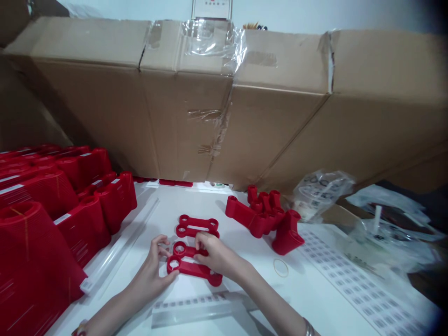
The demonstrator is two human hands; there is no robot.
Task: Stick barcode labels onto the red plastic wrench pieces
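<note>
In the middle of the white table lie several flat red dumbbell-shaped pieces with a round hole at each end. My left hand [154, 267] is at the left ends of the two nearer ones, fingers apart, its thumb against the nearest piece [194, 269]. My right hand [219, 254] reaches over from the right, its thumb and bent fingers closed on the second piece [189, 251]; the grip is partly hidden by the hand. Just beyond, two more dumbbell-shaped pieces [198, 222] lie side by side.
Stacked red bundles [84, 224] with white labels and thin bands crowd the left. More red stacks [245, 216] stand right of centre, near a rubber band [280, 268]. A sticker sheet [353, 280] and plastic bags [381, 242] lie right. Large cardboard [182, 121] walls the back.
</note>
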